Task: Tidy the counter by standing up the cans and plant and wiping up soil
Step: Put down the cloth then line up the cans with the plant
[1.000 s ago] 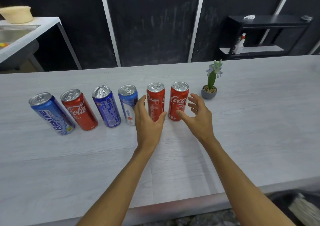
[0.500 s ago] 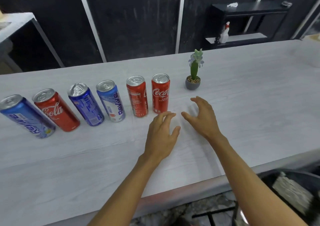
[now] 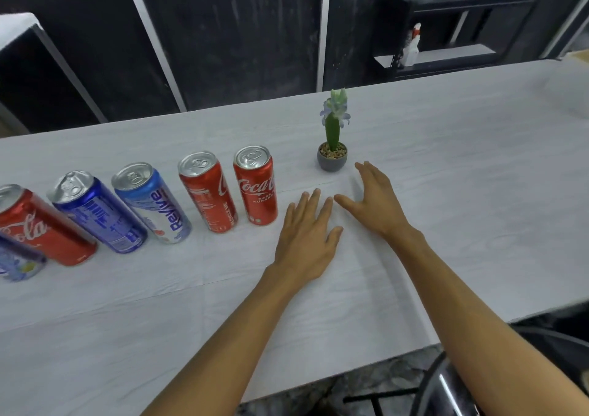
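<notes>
Several drink cans stand upright in a row on the pale counter (image 3: 462, 167): a red Coca-Cola can (image 3: 256, 186), a second red can (image 3: 208, 192), a light blue Revive can (image 3: 153, 203), a dark blue can (image 3: 97, 213), another red cola can (image 3: 38, 229), and a blue can cut off at the left edge (image 3: 16, 261). A small potted plant (image 3: 332, 148) in a grey pot stands upright to their right. My left hand (image 3: 306, 237) lies flat and open on the counter right of the cans. My right hand (image 3: 376, 199) is open just below and right of the plant, holding nothing.
A black shelf unit (image 3: 459, 27) with a spray bottle (image 3: 411, 46) stands behind the counter at the back right. A dark chair or bin (image 3: 510, 377) sits below the counter's front edge at the lower right. A white table corner (image 3: 19, 23) shows at the far left.
Both hands have pulled back from the two red cans and moved right, now flat on the counter near the plant. The view has shifted right, so the cans sit further left.
</notes>
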A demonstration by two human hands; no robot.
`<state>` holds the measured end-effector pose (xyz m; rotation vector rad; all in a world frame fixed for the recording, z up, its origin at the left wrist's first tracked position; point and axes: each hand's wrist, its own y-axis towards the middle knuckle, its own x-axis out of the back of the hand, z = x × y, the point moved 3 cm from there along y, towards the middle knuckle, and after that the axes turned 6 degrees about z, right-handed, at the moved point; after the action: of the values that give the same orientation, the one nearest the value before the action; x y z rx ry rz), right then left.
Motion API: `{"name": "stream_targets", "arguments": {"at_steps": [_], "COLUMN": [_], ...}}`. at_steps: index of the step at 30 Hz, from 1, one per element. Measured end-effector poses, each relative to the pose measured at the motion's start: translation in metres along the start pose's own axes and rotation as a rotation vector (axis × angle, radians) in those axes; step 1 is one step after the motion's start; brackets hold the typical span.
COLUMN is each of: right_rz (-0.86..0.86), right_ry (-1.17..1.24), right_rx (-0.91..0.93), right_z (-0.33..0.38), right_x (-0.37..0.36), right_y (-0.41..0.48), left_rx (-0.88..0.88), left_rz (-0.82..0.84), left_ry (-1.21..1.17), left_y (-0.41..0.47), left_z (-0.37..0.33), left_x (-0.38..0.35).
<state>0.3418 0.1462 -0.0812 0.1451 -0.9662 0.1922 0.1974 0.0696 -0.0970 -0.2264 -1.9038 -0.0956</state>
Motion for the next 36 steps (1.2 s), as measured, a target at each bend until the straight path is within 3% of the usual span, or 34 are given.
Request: {"name": "stream_targets", "arguments": {"at_steps": [18, 36], "right_rz": [-0.090, -0.194], "right_ry": [0.273, 0.324], "right_rx": [0.040, 0.046], "right_z": [0.007, 0.006], "right_x": [-0.009, 0.002], "right_y": [0.088, 0.047], "left_rx": [0.032, 0.027], "left_rz": [-0.013, 0.031], "left_ry": [0.062, -0.043], "left_y": [0.018, 0.008], "left_z": [0.003, 0.003], "left_x": [-0.011, -0.008]}}
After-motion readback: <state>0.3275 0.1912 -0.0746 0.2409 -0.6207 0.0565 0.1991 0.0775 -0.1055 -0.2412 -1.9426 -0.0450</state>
